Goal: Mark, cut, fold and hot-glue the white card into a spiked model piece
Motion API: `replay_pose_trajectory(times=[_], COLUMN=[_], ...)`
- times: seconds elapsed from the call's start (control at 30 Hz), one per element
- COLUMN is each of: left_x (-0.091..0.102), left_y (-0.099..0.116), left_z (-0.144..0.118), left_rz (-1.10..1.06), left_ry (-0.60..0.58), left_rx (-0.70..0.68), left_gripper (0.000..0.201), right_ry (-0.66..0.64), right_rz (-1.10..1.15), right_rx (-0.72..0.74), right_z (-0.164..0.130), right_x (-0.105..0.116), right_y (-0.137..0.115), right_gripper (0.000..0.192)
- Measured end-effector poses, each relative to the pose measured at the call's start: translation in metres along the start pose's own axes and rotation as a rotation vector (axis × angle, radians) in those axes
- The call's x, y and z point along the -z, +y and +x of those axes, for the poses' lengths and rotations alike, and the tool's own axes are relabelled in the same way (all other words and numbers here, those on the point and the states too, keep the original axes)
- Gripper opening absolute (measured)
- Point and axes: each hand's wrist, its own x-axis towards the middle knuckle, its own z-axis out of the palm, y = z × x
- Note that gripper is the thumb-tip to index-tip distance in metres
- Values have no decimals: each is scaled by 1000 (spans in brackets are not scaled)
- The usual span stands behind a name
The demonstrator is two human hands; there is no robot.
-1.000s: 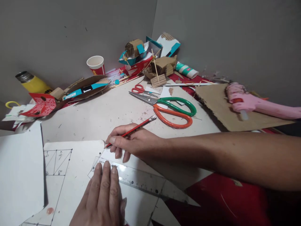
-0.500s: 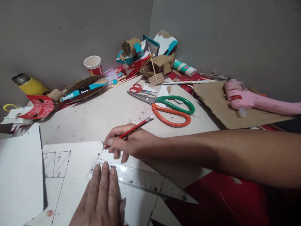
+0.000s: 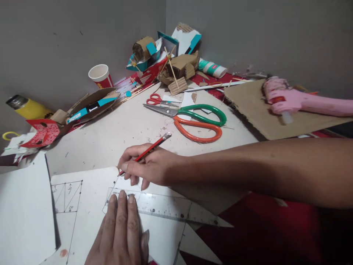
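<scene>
My right hand (image 3: 146, 167) grips a red pencil (image 3: 149, 150), its tip touching the top edge of a white card sheet (image 3: 88, 206) with pencilled triangles drawn on it. My left hand (image 3: 121, 232) lies flat, fingers together, pressing a clear plastic set square (image 3: 171, 208) onto the sheet just below the pencil tip. My right forearm stretches in from the right edge of the view.
Large green-and-orange scissors (image 3: 197, 123) and small red scissors (image 3: 156, 100) lie beyond the hands. A pink glue gun (image 3: 292, 101) rests on a brown cardboard sheet (image 3: 264, 117). A paper cup (image 3: 99, 75), yellow flask (image 3: 27, 107), glue tube (image 3: 212, 68) and cardboard scraps crowd the back.
The view has shifted a little to the right and down. Both hands stay in place on the pencil and the set square.
</scene>
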Motion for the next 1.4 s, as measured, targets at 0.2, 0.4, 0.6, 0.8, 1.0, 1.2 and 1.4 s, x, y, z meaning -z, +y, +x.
replay_pose_trajectory(times=[0.2, 0.4, 0.6, 0.8, 1.0, 1.2, 1.4], left_x=[4, 9, 9, 9, 6, 9, 9], left_y=[1, 1, 0, -2, -2, -1, 0], left_z=[3, 6, 9, 8, 7, 8, 6], left_rz=[24, -3, -7, -2, -7, -19, -51], left_ry=[-19, -18, -14, -8, 15, 8, -7], left_rx=[-1, 36, 12, 8, 6, 26, 59], left_gripper=[54, 51, 51, 55, 53, 51, 46], right_ry=[-5, -8, 0, -10, -11, -28, -59], right_rz=[-79, -134, -217, -289, -302, -391, -512], right_rx=[-8, -28, 50, 142, 139, 181, 250], right_z=[0, 2, 2, 2, 1, 1, 2], right_x=[0, 0, 1, 2, 2, 0, -4], right_y=[4, 6, 6, 6, 6, 7, 4], right_gripper=[7, 6, 10, 12, 12, 14, 16])
